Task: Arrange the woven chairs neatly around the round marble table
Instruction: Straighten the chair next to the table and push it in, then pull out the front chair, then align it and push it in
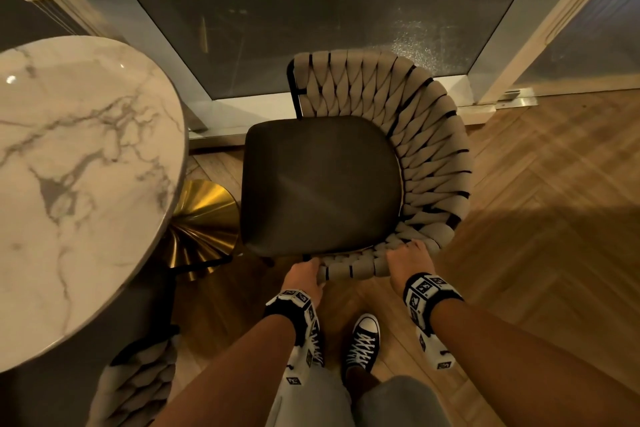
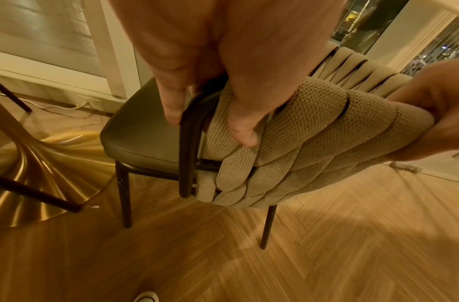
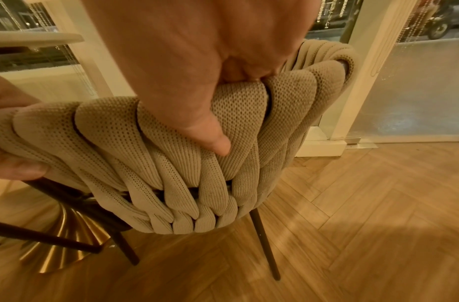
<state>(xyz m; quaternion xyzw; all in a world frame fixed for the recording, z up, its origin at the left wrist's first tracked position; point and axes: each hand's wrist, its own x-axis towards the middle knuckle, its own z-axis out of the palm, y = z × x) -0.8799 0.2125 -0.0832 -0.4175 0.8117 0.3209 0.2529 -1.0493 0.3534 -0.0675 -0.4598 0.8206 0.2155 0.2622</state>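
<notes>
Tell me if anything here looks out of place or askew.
The woven chair that both hands grip by its backrest stands beside the round marble table with one leg resting on the gold pedestal base. Left hand and right hand hold the near rim. Nothing looks spilled or damaged.

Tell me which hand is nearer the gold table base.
Left. The left hand grips the woven chair at its black frame end, on the side toward the gold base; the right hand grips farther along the backrest, away from it.
</notes>
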